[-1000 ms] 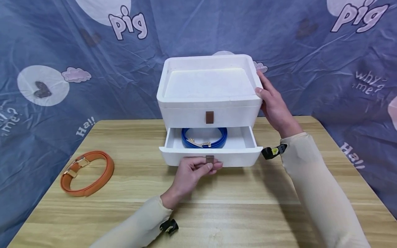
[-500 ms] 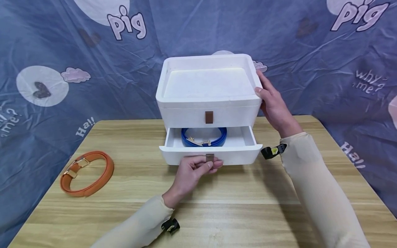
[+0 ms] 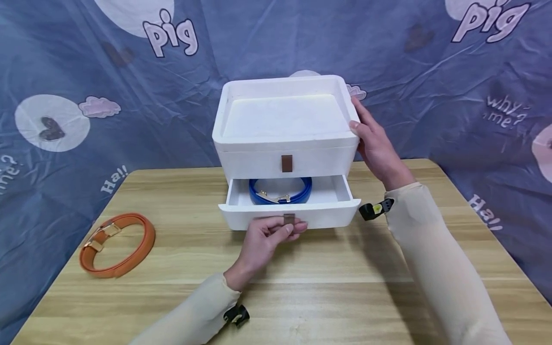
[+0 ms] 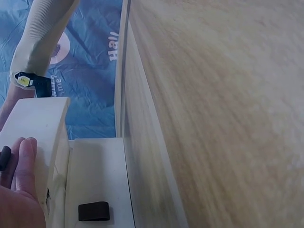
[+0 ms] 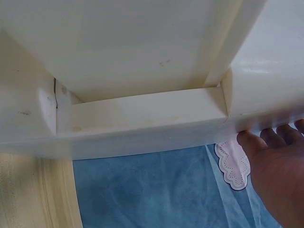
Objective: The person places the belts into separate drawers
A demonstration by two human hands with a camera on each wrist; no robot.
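Observation:
A white two-drawer storage box (image 3: 284, 136) has its lower drawer (image 3: 329, 218) pulled out. Inside lies a coiled blue belt (image 3: 305, 191) with a gold buckle, partly hidden by the drawer front. My left hand (image 3: 263, 242) pinches the brown pull tab (image 3: 289, 219) of that drawer; in the left wrist view its fingers (image 4: 26, 164) lie along the white front. Against the box's right side rests my right hand (image 3: 377, 146), thumb at the upper rim and fingers extended along the outer wall. In the right wrist view, the fingertips (image 5: 285, 132) meet the wall.
On the left of the wooden table (image 3: 181, 306) lies a coiled orange belt (image 3: 148, 237) with a gold buckle. The upper drawer (image 3: 252, 165) is closed. A blue printed cloth (image 3: 276, 43) hangs behind the table.
The lower drawer has slid slightly inward with my left hand on its tab. My right hand stays against the box. The head view has shifted a little.

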